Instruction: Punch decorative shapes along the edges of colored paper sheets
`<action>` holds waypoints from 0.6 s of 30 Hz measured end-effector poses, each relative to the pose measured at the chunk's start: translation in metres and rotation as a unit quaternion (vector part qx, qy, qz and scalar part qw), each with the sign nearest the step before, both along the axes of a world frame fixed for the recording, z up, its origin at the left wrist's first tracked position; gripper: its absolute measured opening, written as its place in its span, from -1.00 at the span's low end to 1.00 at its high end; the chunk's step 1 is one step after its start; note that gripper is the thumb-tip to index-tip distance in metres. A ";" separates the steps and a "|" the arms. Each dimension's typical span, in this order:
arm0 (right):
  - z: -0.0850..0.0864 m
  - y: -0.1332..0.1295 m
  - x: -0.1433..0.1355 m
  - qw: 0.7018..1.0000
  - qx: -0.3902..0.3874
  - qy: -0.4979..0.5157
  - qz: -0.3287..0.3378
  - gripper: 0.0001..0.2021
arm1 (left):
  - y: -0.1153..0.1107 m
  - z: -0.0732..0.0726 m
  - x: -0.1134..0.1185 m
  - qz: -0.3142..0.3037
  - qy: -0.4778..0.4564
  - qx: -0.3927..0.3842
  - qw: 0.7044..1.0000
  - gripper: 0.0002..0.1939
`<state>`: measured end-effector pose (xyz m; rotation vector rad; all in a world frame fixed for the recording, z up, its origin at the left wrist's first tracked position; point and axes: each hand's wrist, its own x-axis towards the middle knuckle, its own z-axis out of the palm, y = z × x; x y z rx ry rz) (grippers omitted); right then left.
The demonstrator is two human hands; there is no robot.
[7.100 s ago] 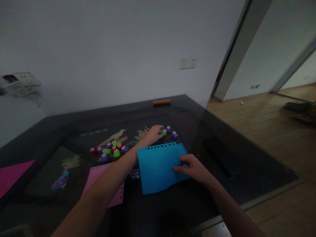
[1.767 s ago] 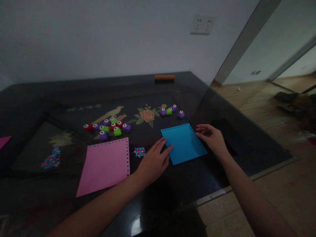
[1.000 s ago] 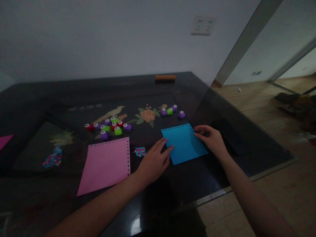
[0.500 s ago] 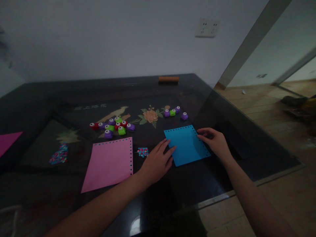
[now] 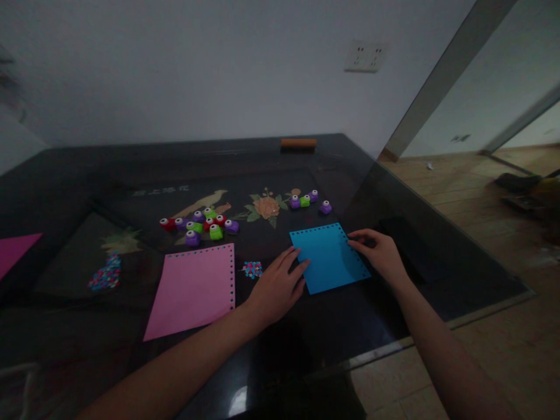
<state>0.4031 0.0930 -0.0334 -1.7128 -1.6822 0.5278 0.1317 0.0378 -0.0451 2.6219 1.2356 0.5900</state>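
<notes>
A blue sheet of paper lies on the dark table, with small punched holes along its top and right edges. My left hand rests at its left edge, fingers stretched out and fingertips on the paper. At the right edge, the thumb and fingers of my right hand are closed on the paper's border. A pink sheet of paper, punched along the top and right side, lies left of my left hand. Between the two sheets is a small pile of coloured paper bits.
Several eye-topped craft punches in red, purple and green stand behind the pink sheet. More punches stand behind the blue one. A larger heap of paper bits and a magenta sheet lie left. A brown roll sits by the wall.
The view has shifted very slightly. Both hands stay at the blue sheet's edges, and nothing else has visibly moved.
</notes>
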 end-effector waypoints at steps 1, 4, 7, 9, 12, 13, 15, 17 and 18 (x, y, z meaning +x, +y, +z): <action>0.000 0.000 0.000 1.000 -0.002 0.000 0.001 -0.71 | 0.000 0.000 0.000 0.001 0.002 -0.001 1.000 -0.61; 0.002 0.000 -0.001 1.000 -0.004 0.001 0.003 -0.71 | 0.000 0.000 0.000 0.000 0.005 -0.002 1.000 -0.60; 0.003 0.000 -0.001 1.000 -0.008 0.007 0.004 -0.71 | 0.000 0.002 0.000 0.001 0.005 -0.006 1.000 -0.59; 0.003 0.000 -0.001 1.000 -0.011 0.014 0.006 -0.71 | 0.000 0.003 0.001 0.005 0.001 -0.007 1.000 -0.58; 0.001 0.001 0.000 1.000 -0.008 0.018 0.008 -0.71 | 0.000 0.003 0.001 0.009 -0.007 -0.001 1.000 -0.57; 0.001 0.001 0.000 1.000 -0.008 0.017 0.009 -0.71 | 0.000 0.003 0.001 0.010 -0.009 0.002 1.000 -0.56; 0.000 0.002 0.000 1.000 -0.009 0.015 0.009 -0.72 | 0.000 0.002 0.001 0.009 -0.010 0.008 1.000 -0.56; -0.001 0.003 0.001 1.000 -0.012 0.017 0.009 -0.71 | 0.000 0.004 0.001 0.006 -0.009 0.022 1.000 -0.57; -0.001 0.003 0.001 1.000 -0.012 0.019 0.007 -0.71 | -0.001 0.006 0.002 0.000 -0.007 0.033 0.999 -0.58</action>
